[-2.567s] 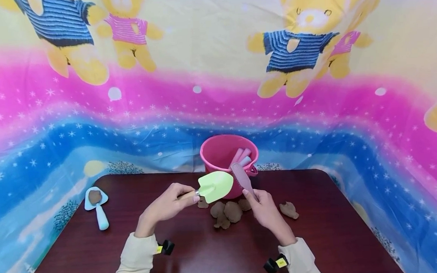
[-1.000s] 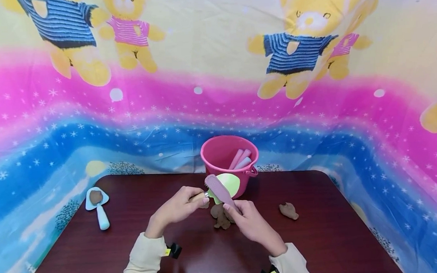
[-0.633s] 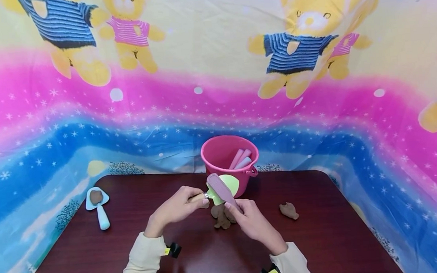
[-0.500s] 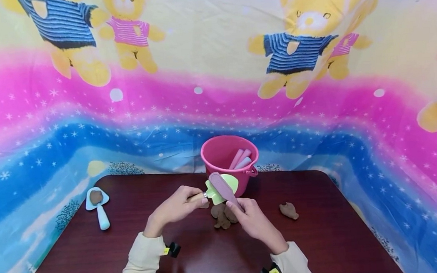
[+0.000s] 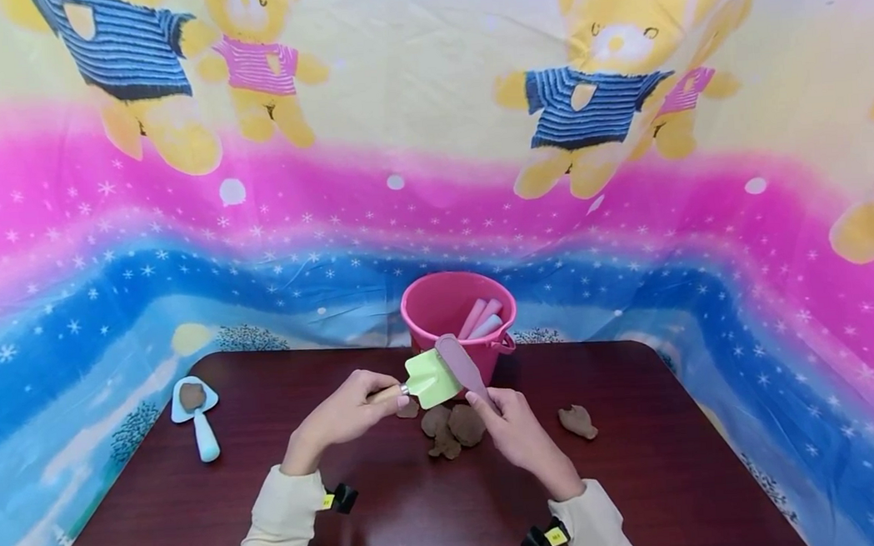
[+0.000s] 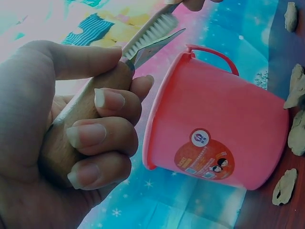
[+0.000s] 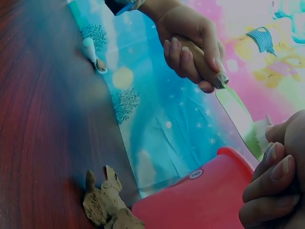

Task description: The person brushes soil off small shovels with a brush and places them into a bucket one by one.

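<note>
In the head view my left hand (image 5: 340, 414) grips the wooden handle of a small garden trowel (image 5: 427, 380) with a light green blade. My right hand (image 5: 524, 436) holds a mauve brush (image 5: 459, 365) by its handle, its head crossing the blade near the tip. White bristles (image 6: 155, 29) face the blade in the left wrist view, and the right wrist view shows them right at the green metal. Both tools are raised in front of a pink bucket (image 5: 429, 300). Beneath them, brown clay-like lumps (image 5: 441, 430) lie on the table.
Inside the bucket, several pink and pale handles (image 5: 477, 316) lean to the right. A pale blue scoop (image 5: 205, 433) with a brown lump (image 5: 192, 396) lies at the table's left. Another lump (image 5: 578, 421) sits at the right. A printed cloth (image 5: 359, 219) hangs behind the dark table (image 5: 414, 516).
The brush, first apart at the trowel's right, came over the blade near the handle, then slid right toward the tip. More of the green blade and the lumps below now shows.
</note>
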Demonstrator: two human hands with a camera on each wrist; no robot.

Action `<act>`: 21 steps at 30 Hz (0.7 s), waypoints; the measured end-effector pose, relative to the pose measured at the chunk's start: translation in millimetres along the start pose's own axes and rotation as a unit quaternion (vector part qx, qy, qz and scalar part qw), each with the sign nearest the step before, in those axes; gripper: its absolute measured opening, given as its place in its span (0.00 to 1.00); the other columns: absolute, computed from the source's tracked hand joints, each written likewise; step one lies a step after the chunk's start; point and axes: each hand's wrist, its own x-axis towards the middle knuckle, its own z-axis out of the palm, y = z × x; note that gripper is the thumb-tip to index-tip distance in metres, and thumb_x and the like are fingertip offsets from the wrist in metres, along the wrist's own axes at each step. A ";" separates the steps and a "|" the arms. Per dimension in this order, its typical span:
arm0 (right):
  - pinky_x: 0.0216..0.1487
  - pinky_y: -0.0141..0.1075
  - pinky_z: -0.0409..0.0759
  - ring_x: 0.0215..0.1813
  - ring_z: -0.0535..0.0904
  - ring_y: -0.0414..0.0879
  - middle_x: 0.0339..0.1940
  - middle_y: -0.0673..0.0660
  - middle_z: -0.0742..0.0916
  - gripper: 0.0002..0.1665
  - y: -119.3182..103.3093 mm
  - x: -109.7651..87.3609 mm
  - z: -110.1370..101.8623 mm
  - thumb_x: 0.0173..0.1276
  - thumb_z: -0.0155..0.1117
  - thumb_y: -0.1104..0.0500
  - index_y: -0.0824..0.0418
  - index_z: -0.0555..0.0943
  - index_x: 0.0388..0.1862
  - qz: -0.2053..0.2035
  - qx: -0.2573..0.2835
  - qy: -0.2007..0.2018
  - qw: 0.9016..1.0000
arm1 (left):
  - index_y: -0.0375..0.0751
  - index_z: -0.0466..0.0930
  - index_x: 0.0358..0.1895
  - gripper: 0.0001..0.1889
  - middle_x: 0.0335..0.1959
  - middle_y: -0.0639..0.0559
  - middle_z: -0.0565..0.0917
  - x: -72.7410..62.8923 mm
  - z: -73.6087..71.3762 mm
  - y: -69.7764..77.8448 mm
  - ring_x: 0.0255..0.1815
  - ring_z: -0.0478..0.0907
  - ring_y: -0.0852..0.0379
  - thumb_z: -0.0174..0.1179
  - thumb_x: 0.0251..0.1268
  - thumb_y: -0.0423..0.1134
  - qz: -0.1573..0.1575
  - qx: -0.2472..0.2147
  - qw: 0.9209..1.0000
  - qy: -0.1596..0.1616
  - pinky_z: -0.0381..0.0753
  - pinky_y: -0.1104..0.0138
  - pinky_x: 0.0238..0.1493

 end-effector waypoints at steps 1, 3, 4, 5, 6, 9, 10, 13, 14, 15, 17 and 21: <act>0.20 0.30 0.60 0.16 0.60 0.38 0.14 0.47 0.67 0.28 1.2 0.3 -0.8 0.80 0.53 0.43 0.57 0.70 0.21 0.002 0.002 0.001 1.000 | 0.49 0.83 0.31 0.10 0.16 0.61 0.65 -0.5 -0.5 0.0 0.18 0.60 0.66 0.61 0.73 0.44 0.001 0.002 1.000 0.002 0.65 0.71 0.23; 0.20 0.30 0.59 0.16 0.59 0.37 0.14 0.48 0.67 0.28 3.6 0.9 -2.2 0.80 0.53 0.42 0.58 0.71 0.22 0.006 0.006 0.002 1.000 | 0.50 0.82 0.30 0.10 0.16 0.61 0.64 -1.4 -1.6 -0.2 0.18 0.59 0.66 0.61 0.73 0.44 0.003 0.006 1.000 0.006 0.64 0.71 0.23; 0.19 0.31 0.59 0.15 0.59 0.37 0.14 0.48 0.67 0.28 4.5 1.2 -2.9 0.80 0.53 0.42 0.59 0.71 0.22 0.008 0.009 0.003 1.000 | 0.50 0.83 0.31 0.09 0.16 0.61 0.63 -1.9 -2.1 0.0 0.18 0.59 0.66 0.62 0.73 0.44 0.002 0.006 1.000 0.007 0.64 0.71 0.23; 0.19 0.31 0.59 0.15 0.59 0.37 0.14 0.49 0.67 0.29 5.5 1.5 -3.5 0.80 0.53 0.43 0.60 0.71 0.23 0.009 0.013 0.003 1.000 | 0.50 0.83 0.31 0.09 0.16 0.61 0.63 -2.4 -2.7 0.3 0.18 0.59 0.66 0.62 0.73 0.43 0.001 0.005 1.000 0.008 0.64 0.71 0.23; 0.19 0.31 0.59 0.15 0.59 0.37 0.14 0.49 0.68 0.29 6.6 1.9 -4.1 0.80 0.53 0.42 0.61 0.71 0.23 0.012 0.017 0.003 1.000 | 0.50 0.83 0.32 0.09 0.16 0.60 0.63 -2.9 -3.5 0.5 0.18 0.59 0.66 0.62 0.73 0.44 0.000 0.004 1.000 0.009 0.64 0.71 0.23; 0.17 0.31 0.59 0.13 0.61 0.37 0.14 0.50 0.69 0.29 8.3 2.5 -6.1 0.80 0.53 0.42 0.62 0.72 0.25 0.020 0.030 0.002 0.999 | 0.48 0.84 0.32 0.09 0.16 0.60 0.63 -3.6 -5.1 0.4 0.18 0.59 0.65 0.62 0.73 0.44 -0.001 0.000 1.000 0.009 0.64 0.71 0.23; 0.17 0.31 0.60 0.13 0.62 0.38 0.13 0.51 0.69 0.29 9.0 2.5 -6.7 0.80 0.53 0.42 0.62 0.72 0.25 0.022 0.034 0.001 0.999 | 0.48 0.83 0.32 0.09 0.16 0.60 0.63 -3.6 -5.4 0.1 0.18 0.59 0.65 0.62 0.73 0.44 -0.003 0.000 1.000 0.010 0.64 0.71 0.23; 0.16 0.32 0.60 0.12 0.62 0.39 0.13 0.51 0.70 0.27 10.2 2.3 -9.1 0.80 0.53 0.41 0.60 0.73 0.27 0.029 0.038 0.003 0.999 | 0.49 0.83 0.31 0.09 0.16 0.61 0.63 -3.9 -6.6 -1.1 0.18 0.59 0.66 0.62 0.72 0.44 -0.006 0.001 1.000 0.012 0.64 0.71 0.23; 0.16 0.32 0.59 0.12 0.62 0.39 0.13 0.51 0.70 0.27 10.6 2.3 -9.9 0.80 0.53 0.41 0.59 0.73 0.27 0.029 0.037 0.004 0.999 | 0.50 0.83 0.31 0.09 0.16 0.61 0.63 -4.1 -6.9 -1.4 0.18 0.59 0.66 0.62 0.72 0.44 -0.007 0.002 1.000 0.013 0.64 0.71 0.23; 0.16 0.32 0.59 0.13 0.61 0.39 0.13 0.51 0.70 0.27 11.3 2.3 -10.7 0.80 0.53 0.41 0.59 0.73 0.27 0.029 0.034 0.007 0.999 | 0.51 0.83 0.31 0.08 0.16 0.61 0.63 -4.4 -7.2 -1.6 0.18 0.59 0.66 0.62 0.72 0.43 -0.008 0.002 1.000 0.014 0.64 0.71 0.23; 0.16 0.32 0.58 0.13 0.61 0.39 0.12 0.51 0.69 0.27 12.8 2.5 -12.2 0.79 0.53 0.40 0.59 0.73 0.26 0.029 0.026 0.012 0.999 | 0.51 0.83 0.32 0.07 0.16 0.61 0.63 -5.1 -7.9 -1.8 0.18 0.59 0.66 0.62 0.72 0.42 -0.009 0.003 1.000 0.015 0.64 0.72 0.24; 0.16 0.32 0.59 0.13 0.61 0.39 0.12 0.51 0.70 0.28 16.6 3.5 -15.5 0.79 0.53 0.39 0.58 0.73 0.26 0.033 0.014 0.016 0.999 | 0.52 0.84 0.33 0.07 0.16 0.61 0.63 -6.8 -9.6 -1.3 0.18 0.59 0.66 0.62 0.73 0.42 -0.009 0.004 1.000 0.013 0.65 0.71 0.23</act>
